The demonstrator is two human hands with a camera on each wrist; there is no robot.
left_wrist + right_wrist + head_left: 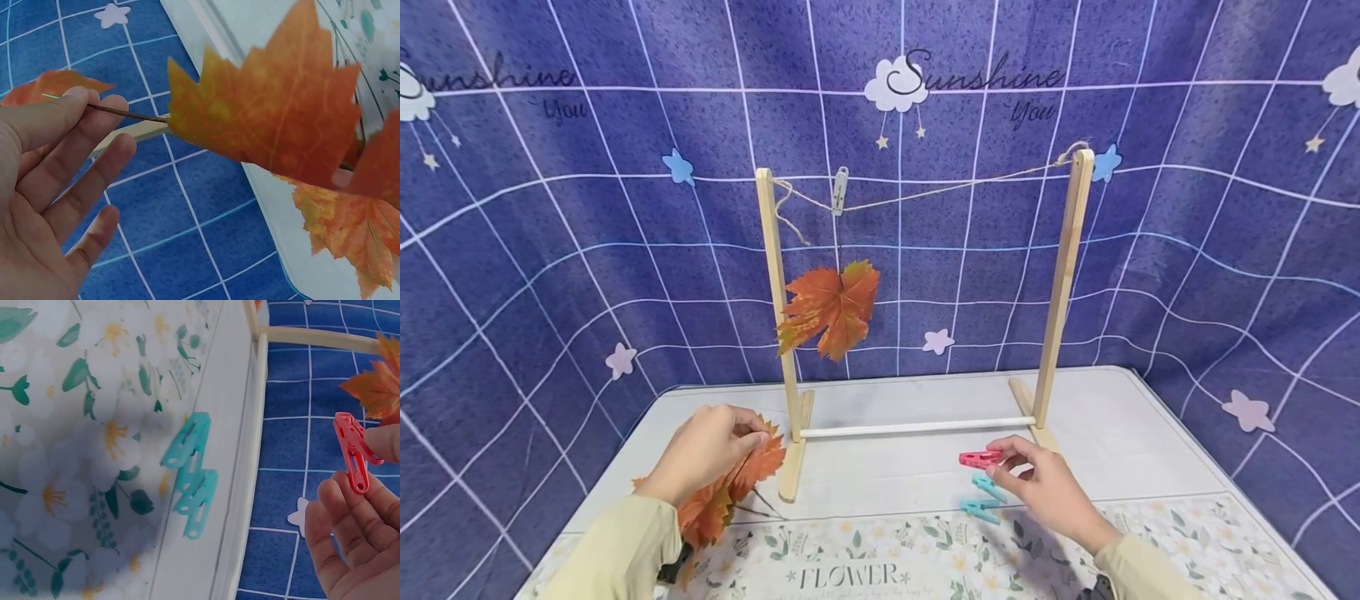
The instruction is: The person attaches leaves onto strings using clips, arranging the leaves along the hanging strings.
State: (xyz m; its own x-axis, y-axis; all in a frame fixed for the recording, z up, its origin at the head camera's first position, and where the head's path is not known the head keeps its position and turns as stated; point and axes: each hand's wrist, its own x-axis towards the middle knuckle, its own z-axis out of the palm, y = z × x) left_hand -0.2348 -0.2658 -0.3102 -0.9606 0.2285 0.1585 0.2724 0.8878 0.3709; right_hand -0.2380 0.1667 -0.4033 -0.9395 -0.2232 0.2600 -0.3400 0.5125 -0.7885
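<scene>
Between thumb and fingertip my left hand (715, 450) pinches the thin brown stem (134, 115) of an orange artificial maple leaf (269, 106). More orange leaves (700, 517) lie beneath that hand on the table's left side. My right hand (1048, 487) holds a red clothespin (353, 453) by thumb and fingers, above the table near the frame's right foot. Two teal clothespins (988, 487) lie close below it. Another maple leaf (835, 308) hangs from a twine line (917, 196), held there by a grey clothespin (839, 192).
The twine runs between two wooden posts (1063, 283), joined low down by a white rod (917, 428). This stand is on a white table (1112, 442) with a floral mat (850, 542) at the front. Behind hangs a blue grid-patterned cloth (962, 292).
</scene>
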